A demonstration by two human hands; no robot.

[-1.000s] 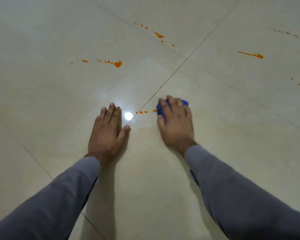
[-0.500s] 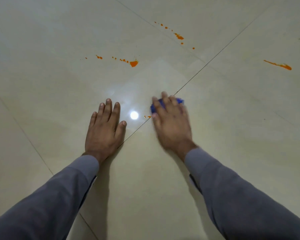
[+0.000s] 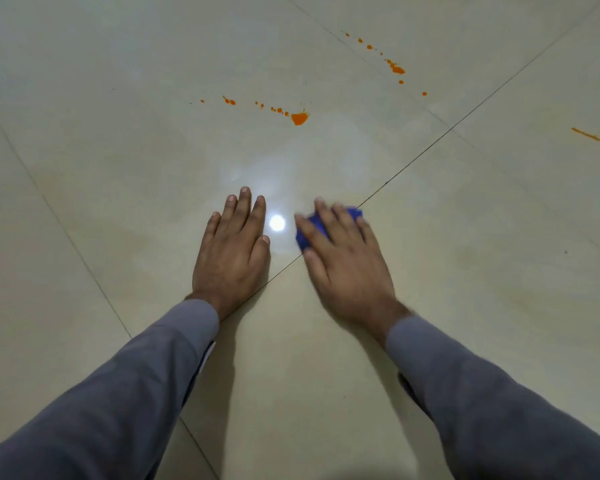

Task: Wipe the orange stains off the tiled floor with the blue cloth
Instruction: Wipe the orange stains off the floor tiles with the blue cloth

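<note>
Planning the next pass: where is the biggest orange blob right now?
In the head view the biggest orange blob sits upper centre on the tiled floor, ending a trail of small drops, well beyond the left hand and the blue cloth.

Glossy cream tiles, soft cloth, matt grey sleeves.

The tiled floor (image 3: 465, 258) looks like polished ceramic or stone, smooth and glossy enough to mirror a bright lamp glare (image 3: 277, 223), with thin dark grout lines (image 3: 430, 143) between the tiles. The orange stains (image 3: 299, 118) lie on it as opaque splashes and droplets, slightly shiny. The blue cloth (image 3: 314, 225) is soft crumpled fabric with a matt surface, bunched under the right hand (image 3: 347, 261). Both sleeves (image 3: 129, 393) are a matt grey woven fabric, smooth, with soft folds.
</note>
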